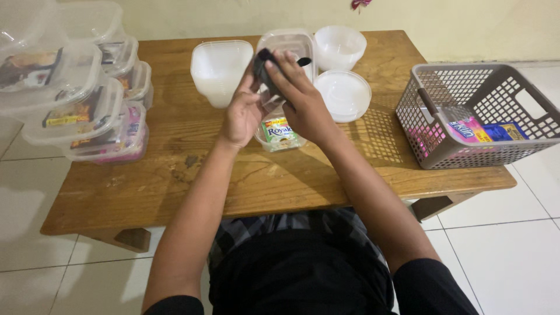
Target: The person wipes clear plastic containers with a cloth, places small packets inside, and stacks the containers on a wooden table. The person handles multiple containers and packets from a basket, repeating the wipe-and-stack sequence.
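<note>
Holding a small black item [263, 65] at upper centre of the frame, the left hand [242, 114] and right hand [303, 96] both pinch it above a clear tub [279, 137] with a green sachet. A slack grip could drop it onto the surface [175, 175].

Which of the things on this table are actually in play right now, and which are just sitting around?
In play: left hand, right hand, small black item between them, clear container with a green sachet beneath.

Idle: grey basket, stacked filled tubs, empty tub stack, round lids.
</note>
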